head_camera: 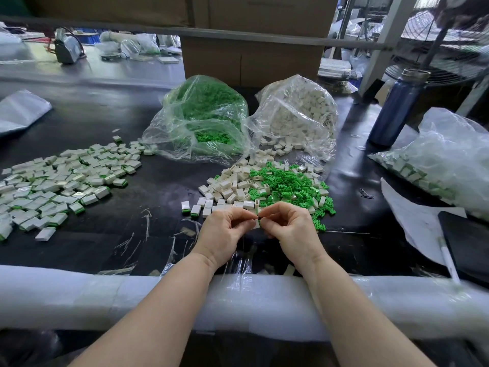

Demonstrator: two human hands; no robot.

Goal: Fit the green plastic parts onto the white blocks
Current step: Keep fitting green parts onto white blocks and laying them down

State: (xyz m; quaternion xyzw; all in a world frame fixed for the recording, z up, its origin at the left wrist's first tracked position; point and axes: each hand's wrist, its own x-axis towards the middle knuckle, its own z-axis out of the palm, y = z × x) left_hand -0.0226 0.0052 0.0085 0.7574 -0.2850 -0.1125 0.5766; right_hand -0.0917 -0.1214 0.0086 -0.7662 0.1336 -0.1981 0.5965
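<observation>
Both hands met: my left hand (225, 229) and right hand (287, 226) pinched one small white plastic block (257, 223). Loose green plastic parts (288, 186) lay at twelve o'clock.

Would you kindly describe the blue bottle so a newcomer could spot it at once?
Start at the clear bag of white blocks at the back of the black table. Just right of it stands the blue bottle, upright, the only tall dark metal thing among soft plastic bags.

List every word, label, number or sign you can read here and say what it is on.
No readable text anywhere.
Cardboard box: plain, no print visible.
Blue bottle: no legible label.
White paper sheet: faint marks only, too small to read.
Clear bags and the green and white parts: unmarked.
</observation>
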